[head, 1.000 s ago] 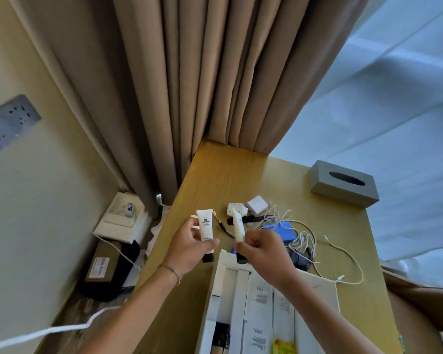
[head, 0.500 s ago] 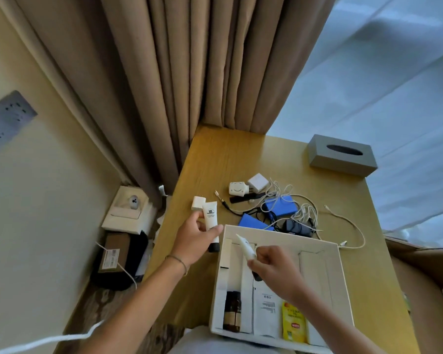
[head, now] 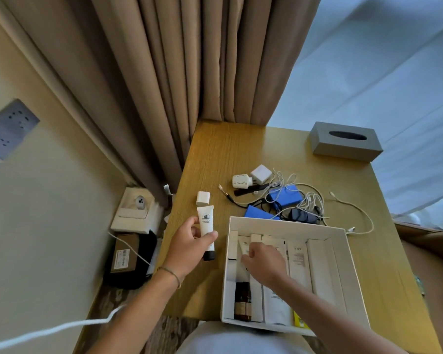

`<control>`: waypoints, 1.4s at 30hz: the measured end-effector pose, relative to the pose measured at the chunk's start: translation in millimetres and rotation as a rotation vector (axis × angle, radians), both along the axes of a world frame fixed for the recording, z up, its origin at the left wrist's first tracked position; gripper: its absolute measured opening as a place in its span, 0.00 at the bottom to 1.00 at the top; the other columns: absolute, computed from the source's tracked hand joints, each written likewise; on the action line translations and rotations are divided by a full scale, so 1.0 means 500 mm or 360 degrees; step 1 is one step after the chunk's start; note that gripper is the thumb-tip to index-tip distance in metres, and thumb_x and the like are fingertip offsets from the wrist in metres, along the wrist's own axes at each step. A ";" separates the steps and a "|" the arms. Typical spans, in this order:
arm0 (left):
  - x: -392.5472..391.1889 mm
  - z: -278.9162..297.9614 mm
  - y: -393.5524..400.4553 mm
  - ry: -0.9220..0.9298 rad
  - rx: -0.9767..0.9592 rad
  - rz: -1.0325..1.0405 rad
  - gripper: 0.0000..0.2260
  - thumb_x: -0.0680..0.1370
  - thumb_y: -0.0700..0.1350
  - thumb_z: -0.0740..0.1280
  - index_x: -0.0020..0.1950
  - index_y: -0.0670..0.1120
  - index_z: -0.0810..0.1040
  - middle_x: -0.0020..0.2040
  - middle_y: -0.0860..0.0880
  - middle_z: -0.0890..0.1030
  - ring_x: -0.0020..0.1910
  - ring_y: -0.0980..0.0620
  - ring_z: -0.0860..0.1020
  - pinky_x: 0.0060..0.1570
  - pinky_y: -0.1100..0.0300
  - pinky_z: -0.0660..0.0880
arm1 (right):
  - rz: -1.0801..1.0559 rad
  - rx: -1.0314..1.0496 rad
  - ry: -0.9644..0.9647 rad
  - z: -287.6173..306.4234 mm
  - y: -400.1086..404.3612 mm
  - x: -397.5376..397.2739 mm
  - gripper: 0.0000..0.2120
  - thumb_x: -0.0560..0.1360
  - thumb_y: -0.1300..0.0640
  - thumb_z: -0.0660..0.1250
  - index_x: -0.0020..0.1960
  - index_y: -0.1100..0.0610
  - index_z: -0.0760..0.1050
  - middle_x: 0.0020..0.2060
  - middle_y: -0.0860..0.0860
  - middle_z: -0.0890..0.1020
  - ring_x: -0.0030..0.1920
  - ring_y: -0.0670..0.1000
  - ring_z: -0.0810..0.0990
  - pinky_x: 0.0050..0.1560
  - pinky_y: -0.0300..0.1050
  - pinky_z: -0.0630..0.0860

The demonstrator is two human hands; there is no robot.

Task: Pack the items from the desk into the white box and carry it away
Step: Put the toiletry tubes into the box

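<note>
The white box (head: 287,224) stands at the near edge of the wooden desk (head: 230,152), holding several white cartons, a brown bottle (head: 242,300) and a yellow packet. My right hand (head: 265,260) is inside the box at its left side, fingers curled down on a slim white tube (head: 243,247) that lies among the cartons. Left of the box, my left hand (head: 189,245) grips a white tube with a black cap (head: 206,227), holding it upright above the desk.
Behind the box lie a small white cube (head: 203,198), two white plug adapters (head: 241,180), two blue power banks (head: 286,196), a black charger and tangled white cables (head: 353,208). A grey tissue box (head: 345,141) stands far right. Curtains hang behind; cartons sit on the floor at left.
My right hand carried the slim white tube from above the desk down into the box. The left hand kept its tube and stayed left of the box. The view tilted down.
</note>
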State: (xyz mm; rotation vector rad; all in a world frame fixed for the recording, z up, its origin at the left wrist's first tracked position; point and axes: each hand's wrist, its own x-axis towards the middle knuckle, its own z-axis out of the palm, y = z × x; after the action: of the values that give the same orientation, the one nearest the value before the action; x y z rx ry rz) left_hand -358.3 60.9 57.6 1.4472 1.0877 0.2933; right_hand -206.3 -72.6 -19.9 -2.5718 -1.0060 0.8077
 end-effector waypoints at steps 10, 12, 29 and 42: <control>-0.021 -0.003 -0.018 -0.0002 -0.0105 -0.0051 0.15 0.78 0.44 0.71 0.62 0.55 0.72 0.53 0.50 0.82 0.52 0.54 0.81 0.41 0.65 0.76 | 0.0059 -0.0065 0.0057 -0.034 0.029 -0.001 0.03 0.75 0.53 0.68 0.46 0.49 0.74 0.41 0.45 0.79 0.43 0.45 0.79 0.43 0.43 0.81; -0.022 -0.001 -0.018 0.0008 -0.0131 -0.0084 0.15 0.78 0.43 0.70 0.61 0.56 0.71 0.54 0.49 0.82 0.53 0.52 0.81 0.43 0.63 0.77 | 0.0078 -0.0070 0.0076 -0.037 0.028 0.004 0.05 0.76 0.55 0.67 0.51 0.51 0.76 0.43 0.46 0.80 0.44 0.46 0.79 0.42 0.41 0.77; 0.068 0.036 -0.060 -0.0026 0.0156 -0.0491 0.13 0.71 0.39 0.77 0.54 0.48 0.84 0.47 0.49 0.86 0.44 0.50 0.84 0.42 0.55 0.84 | -0.0364 0.0961 0.1567 0.169 -0.012 0.070 0.15 0.82 0.49 0.64 0.43 0.53 0.84 0.34 0.57 0.82 0.31 0.51 0.77 0.32 0.41 0.73; 0.060 0.009 -0.071 0.0133 0.0521 -0.0283 0.07 0.79 0.43 0.69 0.55 0.52 0.83 0.47 0.56 0.83 0.46 0.60 0.80 0.46 0.65 0.79 | -0.0410 0.0977 0.1354 0.125 -0.048 0.089 0.07 0.78 0.60 0.71 0.55 0.60 0.78 0.40 0.61 0.87 0.37 0.56 0.85 0.38 0.44 0.82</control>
State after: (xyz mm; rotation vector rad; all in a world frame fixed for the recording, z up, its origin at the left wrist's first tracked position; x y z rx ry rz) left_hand -328.1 25.4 62.2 1.8503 1.0009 0.2953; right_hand -161.7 -96.3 42.4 -1.5436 -0.5133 1.1379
